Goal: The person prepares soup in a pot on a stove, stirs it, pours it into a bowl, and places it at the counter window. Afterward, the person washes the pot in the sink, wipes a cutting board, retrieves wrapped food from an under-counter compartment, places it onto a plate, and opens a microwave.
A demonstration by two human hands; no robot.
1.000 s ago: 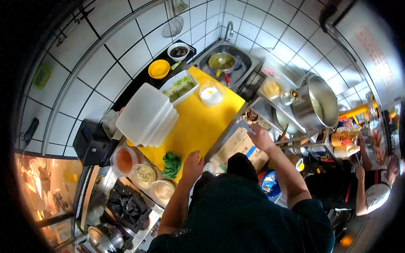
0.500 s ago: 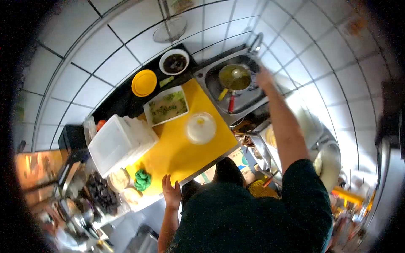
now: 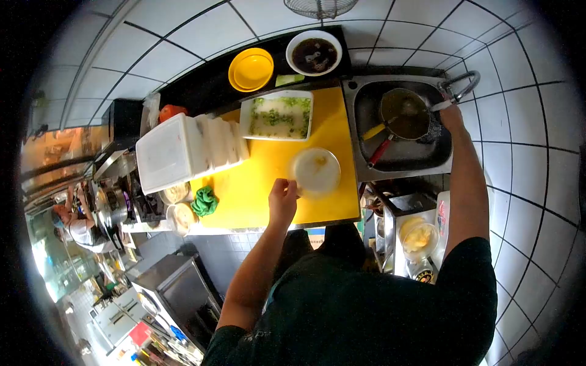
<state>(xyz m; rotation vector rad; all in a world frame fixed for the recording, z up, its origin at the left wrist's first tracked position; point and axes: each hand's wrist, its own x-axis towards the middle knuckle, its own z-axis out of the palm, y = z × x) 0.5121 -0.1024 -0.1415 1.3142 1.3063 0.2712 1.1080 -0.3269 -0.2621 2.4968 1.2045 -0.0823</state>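
Note:
Beside the front edge of the yellow cutting board [image 3: 244,195], my left hand [image 3: 282,202] is closed at the rim of a round whitish bowl [image 3: 316,172] with yellow bits in it. My right hand [image 3: 452,117] reaches to the far right of the sink [image 3: 366,160], closed at the end of the curved faucet [image 3: 471,79]; its fingers are partly hidden. In the basin sits a pan [image 3: 404,113] of dark liquid, with a yellow handle [image 3: 373,131] and a red handle [image 3: 381,151] pointing towards me.
On the board stand a white tray [image 3: 278,116] with chopped greens, stacked white containers [image 3: 165,155] and a green cloth [image 3: 204,201]. Behind are yellow bowls [image 3: 251,68] and a white bowl [image 3: 314,53] of dark liquid. Far left, another person [image 3: 85,229] is at work.
My left hand has moved right from the board's front edge to the round bowl's rim. My right hand stays by the faucet. The view has turned and shifted.

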